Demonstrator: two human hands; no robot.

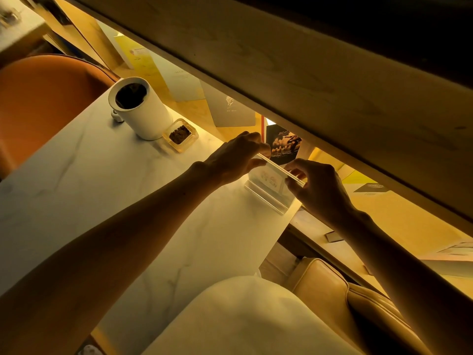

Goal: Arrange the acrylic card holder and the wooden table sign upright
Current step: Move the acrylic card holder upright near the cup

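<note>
A clear acrylic card holder stands upright near the far right corner of the white marble table, with a printed card inside it. My left hand pinches its top left edge. My right hand pinches the top right edge. Both hands hold the holder from above. I see no wooden table sign in this view.
A white cylindrical container and a small clear dish of dark bits stand at the table's far edge. Booklets lean in a lit shelf under a wooden ledge. An orange chair is left, a tan leather seat right.
</note>
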